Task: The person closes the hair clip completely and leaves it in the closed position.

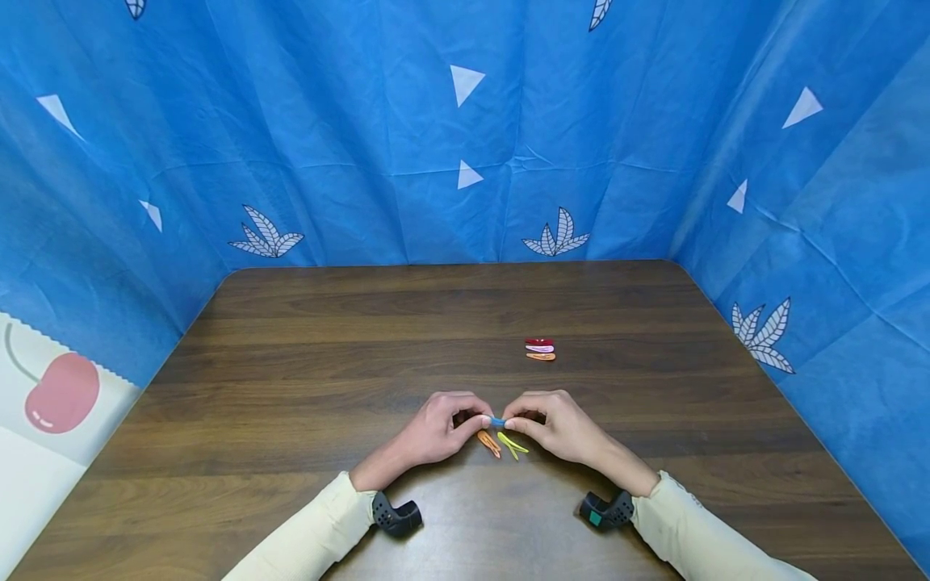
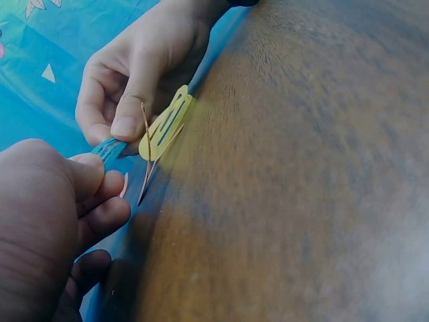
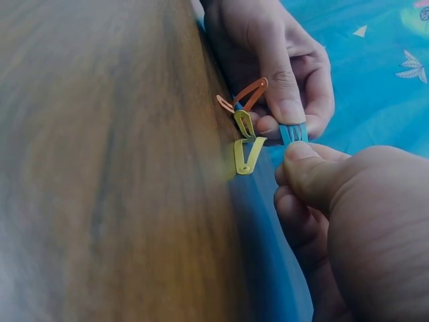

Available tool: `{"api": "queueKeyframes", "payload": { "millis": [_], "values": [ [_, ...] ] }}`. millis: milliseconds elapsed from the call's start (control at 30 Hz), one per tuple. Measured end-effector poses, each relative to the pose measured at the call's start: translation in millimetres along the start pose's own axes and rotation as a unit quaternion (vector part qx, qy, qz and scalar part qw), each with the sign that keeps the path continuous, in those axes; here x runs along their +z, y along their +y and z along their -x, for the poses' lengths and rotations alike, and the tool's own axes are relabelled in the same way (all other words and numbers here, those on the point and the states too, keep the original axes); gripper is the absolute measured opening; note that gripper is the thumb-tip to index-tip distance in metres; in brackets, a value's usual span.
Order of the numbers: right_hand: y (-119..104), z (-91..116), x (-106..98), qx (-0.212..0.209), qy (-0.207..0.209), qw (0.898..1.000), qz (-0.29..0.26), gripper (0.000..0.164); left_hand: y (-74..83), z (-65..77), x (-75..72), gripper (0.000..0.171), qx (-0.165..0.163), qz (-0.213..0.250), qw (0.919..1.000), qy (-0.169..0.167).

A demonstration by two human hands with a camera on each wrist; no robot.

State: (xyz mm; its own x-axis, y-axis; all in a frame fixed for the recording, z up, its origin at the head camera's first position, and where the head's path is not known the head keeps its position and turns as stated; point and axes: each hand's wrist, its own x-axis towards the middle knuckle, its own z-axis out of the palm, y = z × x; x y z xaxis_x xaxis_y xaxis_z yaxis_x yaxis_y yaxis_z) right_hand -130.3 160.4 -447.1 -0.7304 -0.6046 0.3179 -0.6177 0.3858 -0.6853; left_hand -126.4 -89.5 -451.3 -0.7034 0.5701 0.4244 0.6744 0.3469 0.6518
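Note:
Both hands meet over the table around a small blue hair clip (image 1: 497,421). My left hand (image 1: 448,421) pinches one end between thumb and fingers, and my right hand (image 1: 558,424) pinches the other. The clip's slotted middle shows between the thumbs in the right wrist view, with its ends hidden under the fingertips. Just on the near side of the hands lie an orange hair clip (image 1: 490,443) and a yellow hair clip (image 1: 513,445), side by side. Both of these stand snapped open, their arms spread apart, in the right wrist view.
Farther back on the brown wooden table (image 1: 349,347), a red clip (image 1: 539,341), a pale pink clip (image 1: 540,349) and another orange clip (image 1: 541,357) lie in a neat stack of rows. A blue patterned curtain (image 1: 392,129) hangs along the table's back and sides.

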Motion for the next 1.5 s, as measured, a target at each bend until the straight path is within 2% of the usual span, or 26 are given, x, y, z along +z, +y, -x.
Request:
{"api": "queueKeyframes", "payload": {
  "millis": [333, 600, 867, 1167, 1500],
  "values": [
    [1, 0, 0, 0.002, 0.003, 1.0, -0.005, 0.004, -1.1, -0.2, 1.2, 0.005, -0.011, 0.005, 0.9999, -0.002],
    [2, 0, 1, 0.009, 0.008, 1.0, -0.009, 0.006, -0.4, -0.3, 0.8, 0.004, -0.035, 0.015, 0.9993, 0.0],
    [6, 0, 2, -0.024, 0.029, 0.999, -0.003, 0.005, -0.2, -1.4, 1.6, 0.004, -0.054, 0.025, 0.9982, 0.003],
    [9, 0, 1, -0.074, 0.063, 0.995, 0.013, 0.01, -2.2, -1.5, 3.6, 0.005, -0.047, 0.032, 0.9984, 0.006],
    [11, -2, -2, -0.122, 0.093, 0.986, 0.057, 0.011, -0.7, -1.8, 2.5, 0.011, -0.09, 0.031, 0.9954, 0.014]
  ]
}}
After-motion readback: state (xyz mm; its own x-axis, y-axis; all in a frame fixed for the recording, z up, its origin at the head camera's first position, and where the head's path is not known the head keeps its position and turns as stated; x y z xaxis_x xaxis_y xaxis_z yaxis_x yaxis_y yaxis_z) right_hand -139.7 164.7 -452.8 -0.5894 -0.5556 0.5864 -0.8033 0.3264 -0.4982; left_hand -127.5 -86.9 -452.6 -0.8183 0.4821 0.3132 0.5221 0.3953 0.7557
